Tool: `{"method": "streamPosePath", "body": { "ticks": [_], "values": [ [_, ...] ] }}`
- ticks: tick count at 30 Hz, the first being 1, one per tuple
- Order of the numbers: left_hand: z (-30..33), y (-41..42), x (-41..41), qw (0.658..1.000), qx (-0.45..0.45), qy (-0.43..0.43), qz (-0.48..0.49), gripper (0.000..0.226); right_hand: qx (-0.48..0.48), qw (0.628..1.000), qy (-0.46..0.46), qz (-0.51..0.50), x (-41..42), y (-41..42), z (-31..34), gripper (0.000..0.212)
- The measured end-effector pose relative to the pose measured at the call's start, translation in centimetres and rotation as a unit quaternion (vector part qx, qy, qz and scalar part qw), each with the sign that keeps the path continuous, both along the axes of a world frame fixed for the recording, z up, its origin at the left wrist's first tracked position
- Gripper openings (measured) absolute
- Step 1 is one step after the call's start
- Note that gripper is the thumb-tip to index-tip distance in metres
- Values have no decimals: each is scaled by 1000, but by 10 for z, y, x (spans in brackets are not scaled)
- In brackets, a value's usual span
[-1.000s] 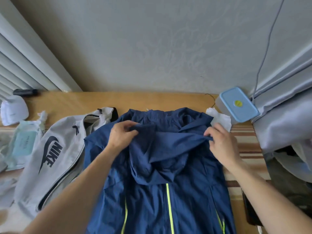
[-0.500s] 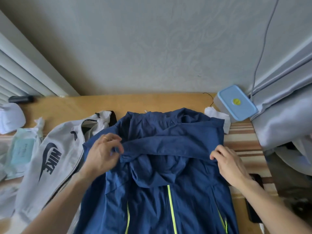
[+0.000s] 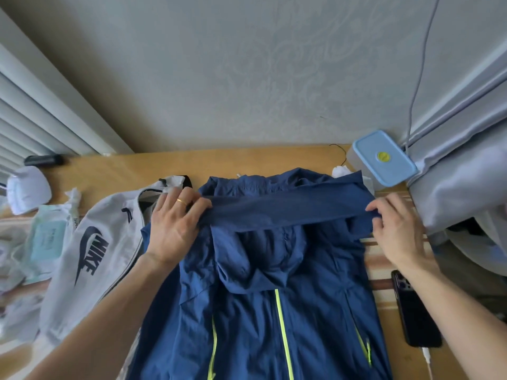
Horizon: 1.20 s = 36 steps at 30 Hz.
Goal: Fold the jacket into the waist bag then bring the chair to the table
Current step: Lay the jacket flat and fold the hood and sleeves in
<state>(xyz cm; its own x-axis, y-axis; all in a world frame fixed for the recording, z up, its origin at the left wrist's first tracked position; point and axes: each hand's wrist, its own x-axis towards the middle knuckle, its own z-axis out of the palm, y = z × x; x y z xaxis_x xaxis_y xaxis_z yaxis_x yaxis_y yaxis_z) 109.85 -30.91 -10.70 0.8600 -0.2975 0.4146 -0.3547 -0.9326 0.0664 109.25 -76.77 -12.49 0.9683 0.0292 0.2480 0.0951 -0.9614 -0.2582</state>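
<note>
Nearest, the blue jacket (image 3: 274, 311) lies front-up on the wooden table (image 3: 247, 163), neon-yellow zips running down its chest toward the camera. Its hood lies flat over the upper chest. Across the jacket's shoulders, a folded band of blue fabric is stretched taut from side to side. At the band's left end, the left hand (image 3: 175, 226) pinches the fabric between thumb and fingers; a gold ring (image 3: 181, 201) sits on one finger. At the band's right end, the right hand (image 3: 397, 231) grips the cloth likewise, fingers curled round the edge. Just left of the jacket and touching its edge, the grey waist bag (image 3: 90, 259) with dark lettering lies open-zipped. Right of the jacket, a black phone (image 3: 414, 311) rests on a striped cloth (image 3: 384, 248), cable attached. Beyond the jacket's right shoulder, a blue-lidded container (image 3: 384, 157) stands against the wall. Far left of the jacket: a wipes packet (image 3: 46, 239) and a white mask (image 3: 27, 189).
</note>
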Motion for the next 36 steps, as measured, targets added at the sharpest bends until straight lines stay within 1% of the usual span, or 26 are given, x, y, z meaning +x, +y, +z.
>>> {"method": "streamPosePath", "body": {
  "ticks": [1, 2, 3, 5, 6, 7, 8, 10, 11, 12, 14, 17, 19, 20, 21, 22, 23, 25, 26, 28, 30, 31, 32, 34, 35, 36],
  "values": [
    [-2, 2, -5, 1000, 31, 3, -4, 30, -9, 1000, 7, 16, -4, 1, -1, 32],
    [-7, 4, -12, 997, 68, 30, -7, 33, -20, 999, 28, 31, -10, 2, -4, 34],
    [-13, 5, -21, 991, 111, 80, -4, 37, -32, 996, 63, 45, -16, 3, -8, 35],
    [-24, 7, -41, 962, 169, 211, 31, 56, -35, 987, 153, 43, -32, 0, -17, 39],
    [-27, 6, -52, 945, 175, 269, 59, 65, -18, 982, 189, 19, -41, -2, -21, 41],
    [-29, 4, -63, 933, 167, 307, 83, 70, 9, 977, 212, -19, -52, -5, -26, 43],
    [-32, 1, -75, 929, 152, 323, 101, 69, 41, 970, 228, -67, -64, -6, -30, 43],
    [-38, -7, -103, 931, 109, 324, 125, 59, 103, 946, 263, -158, -92, -3, -36, 44],
    [-41, -12, -118, 933, 81, 323, 138, 56, 133, 932, 280, -185, -108, 0, -38, 46],
    [-45, -16, -133, 933, 57, 323, 146, 55, 159, 921, 294, -198, -124, 3, -40, 47],
    [-52, -22, -165, 934, 42, 325, 146, 57, 182, 911, 312, -198, -160, 12, -43, 52],
    [-59, -28, -207, 930, 62, 337, 133, 64, 168, 910, 337, -172, -209, 23, -50, 61],
    [-60, -34, -228, 925, 75, 348, 135, 67, 150, 894, 379, -186, -230, 25, -56, 67],
    [-60, -36, -238, 921, 71, 353, 149, 69, 152, 884, 395, -198, -237, 23, -58, 63],
    [-59, -38, -247, 917, 61, 357, 169, 70, 161, 879, 395, -211, -242, 20, -58, 52],
    [-58, -40, -257, 912, 47, 360, 191, 71, 169, 882, 382, -218, -247, 15, -57, 40],
    [-56, -42, -266, 906, 33, 364, 212, 71, 173, 889, 360, -222, -252, 9, -55, 34],
    [-53, -45, -281, 895, 4, 370, 249, 70, 189, 897, 323, -234, -264, -3, -50, 29],
    [-51, -46, -287, 889, -9, 373, 265, 68, 208, 893, 316, -245, -270, -9, -47, 27],
    [-46, -47, -292, 875, -35, 378, 301, 65, 219, 879, 333, -263, -284, -19, -42, 25],
    [-40, -43, -294, 859, -67, 367, 350, 64, 193, 872, 355, -277, -298, -23, -35, 27],
    [-37, -39, -294, 849, -85, 358, 379, 65, 173, 877, 349, -282, -302, -21, -30, 32],
    [-35, -33, -293, 835, -108, 353, 409, 67, 147, 890, 327, -282, -304, -17, -26, 42],
    [-34, -18, -295, 799, -166, 354, 457, 74, 90, 928, 279, -230, -301, -1, -18, 64],
    [-34, -11, -296, 783, -186, 354, 477, 77, 69, 949, 244, -186, -296, 11, -14, 67],
    [-36, -5, -298, 774, -195, 352, 489, 78, 60, 967, 213, -130, -290, 25, -11, 64]
  ]
}}
